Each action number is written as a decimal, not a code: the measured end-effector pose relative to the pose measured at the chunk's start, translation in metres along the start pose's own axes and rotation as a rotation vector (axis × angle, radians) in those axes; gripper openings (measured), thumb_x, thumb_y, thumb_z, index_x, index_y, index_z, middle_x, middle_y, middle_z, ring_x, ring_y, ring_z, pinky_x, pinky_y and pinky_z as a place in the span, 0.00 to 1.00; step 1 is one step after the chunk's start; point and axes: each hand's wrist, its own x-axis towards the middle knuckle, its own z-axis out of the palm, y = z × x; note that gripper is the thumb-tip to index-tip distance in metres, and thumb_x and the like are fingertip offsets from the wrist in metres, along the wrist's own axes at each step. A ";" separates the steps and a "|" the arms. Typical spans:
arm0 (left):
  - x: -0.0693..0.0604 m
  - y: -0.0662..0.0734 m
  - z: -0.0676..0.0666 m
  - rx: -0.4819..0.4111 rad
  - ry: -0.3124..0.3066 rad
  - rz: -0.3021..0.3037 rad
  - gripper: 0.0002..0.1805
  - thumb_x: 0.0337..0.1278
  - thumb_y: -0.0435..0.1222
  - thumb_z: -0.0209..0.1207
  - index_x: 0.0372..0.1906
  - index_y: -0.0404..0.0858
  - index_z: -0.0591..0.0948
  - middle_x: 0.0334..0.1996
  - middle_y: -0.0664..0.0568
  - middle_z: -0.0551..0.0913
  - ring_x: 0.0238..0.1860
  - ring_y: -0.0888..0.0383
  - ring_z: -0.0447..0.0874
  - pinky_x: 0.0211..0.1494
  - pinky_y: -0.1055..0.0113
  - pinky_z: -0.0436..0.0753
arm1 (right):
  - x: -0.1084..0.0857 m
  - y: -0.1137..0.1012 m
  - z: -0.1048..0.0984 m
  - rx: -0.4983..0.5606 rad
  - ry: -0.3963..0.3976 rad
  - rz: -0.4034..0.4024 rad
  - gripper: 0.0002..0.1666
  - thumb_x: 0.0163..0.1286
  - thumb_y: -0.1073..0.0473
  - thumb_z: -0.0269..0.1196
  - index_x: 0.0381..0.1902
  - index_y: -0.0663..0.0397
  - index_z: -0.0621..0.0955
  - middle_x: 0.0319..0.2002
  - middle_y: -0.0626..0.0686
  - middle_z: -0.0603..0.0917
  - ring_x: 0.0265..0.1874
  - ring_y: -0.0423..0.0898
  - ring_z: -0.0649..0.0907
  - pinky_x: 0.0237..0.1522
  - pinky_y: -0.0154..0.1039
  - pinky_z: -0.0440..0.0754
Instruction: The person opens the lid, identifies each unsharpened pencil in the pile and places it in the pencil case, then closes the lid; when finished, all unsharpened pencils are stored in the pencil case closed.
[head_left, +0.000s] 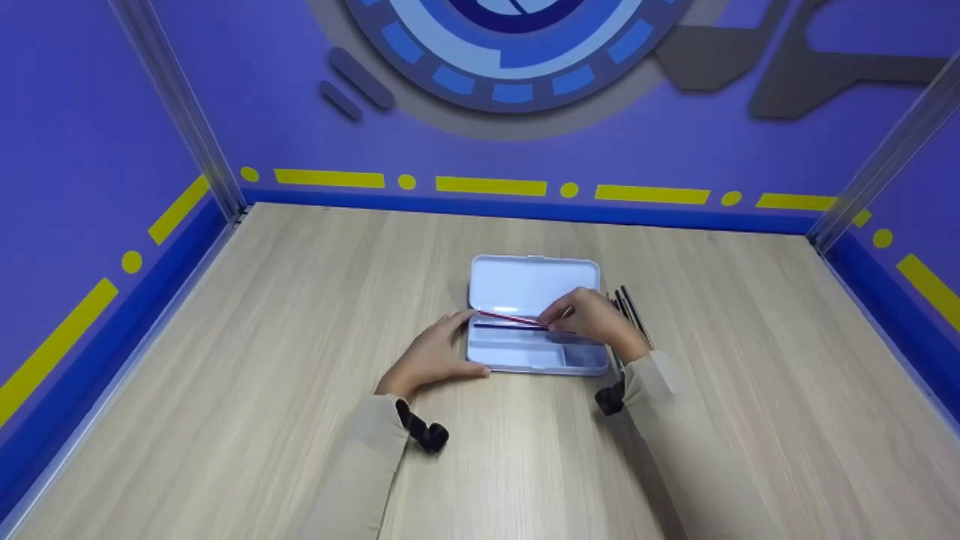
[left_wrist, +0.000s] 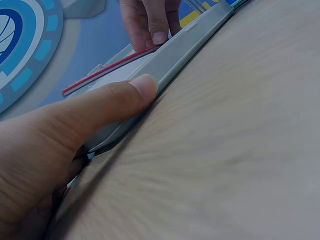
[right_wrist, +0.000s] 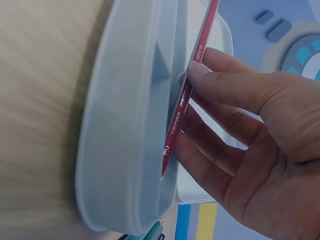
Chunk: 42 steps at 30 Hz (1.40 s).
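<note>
A pale open pencil case lies on the table, its lid folded back. The right hand pinches a red pencil between thumb and fingers, over the case's rear compartment. In the right wrist view, white lettering shows on the red pencil. A dark pencil lies in the long rear compartment. The left hand holds the case's left end, its thumb at the front edge and its fingers near the rear left; in the left wrist view the thumb rests against the case wall.
Several dark pencils lie on the table right of the case, partly hidden by the right hand and wrist. Blue-purple panels with yellow marks stand behind and at both sides of the wooden table. Metal posts rise at the corners.
</note>
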 end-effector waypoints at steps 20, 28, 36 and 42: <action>0.001 -0.001 0.001 -0.009 0.004 -0.005 0.56 0.27 0.54 0.77 0.71 0.51 0.65 0.69 0.44 0.66 0.70 0.46 0.62 0.73 0.50 0.63 | -0.006 0.002 -0.004 0.007 0.000 0.080 0.13 0.63 0.67 0.63 0.45 0.58 0.86 0.42 0.55 0.88 0.38 0.47 0.83 0.44 0.44 0.83; 0.001 0.000 0.001 -0.009 0.002 -0.014 0.57 0.27 0.54 0.77 0.71 0.51 0.65 0.69 0.44 0.66 0.70 0.46 0.63 0.72 0.50 0.64 | -0.016 0.011 -0.012 -0.008 0.036 0.052 0.14 0.62 0.67 0.64 0.47 0.61 0.85 0.43 0.58 0.87 0.39 0.49 0.84 0.45 0.46 0.85; 0.002 -0.001 0.001 0.013 0.003 0.002 0.56 0.27 0.54 0.77 0.71 0.49 0.65 0.68 0.44 0.68 0.69 0.47 0.64 0.72 0.52 0.64 | -0.025 0.028 -0.023 0.007 0.052 0.064 0.15 0.63 0.67 0.64 0.48 0.64 0.84 0.43 0.60 0.87 0.40 0.50 0.84 0.47 0.48 0.84; 0.001 -0.001 0.001 -0.003 0.003 -0.010 0.57 0.26 0.54 0.77 0.71 0.49 0.65 0.69 0.43 0.67 0.70 0.47 0.63 0.73 0.51 0.63 | -0.033 0.041 -0.030 -0.031 0.081 0.060 0.15 0.63 0.66 0.64 0.48 0.62 0.84 0.42 0.60 0.86 0.41 0.52 0.83 0.48 0.50 0.83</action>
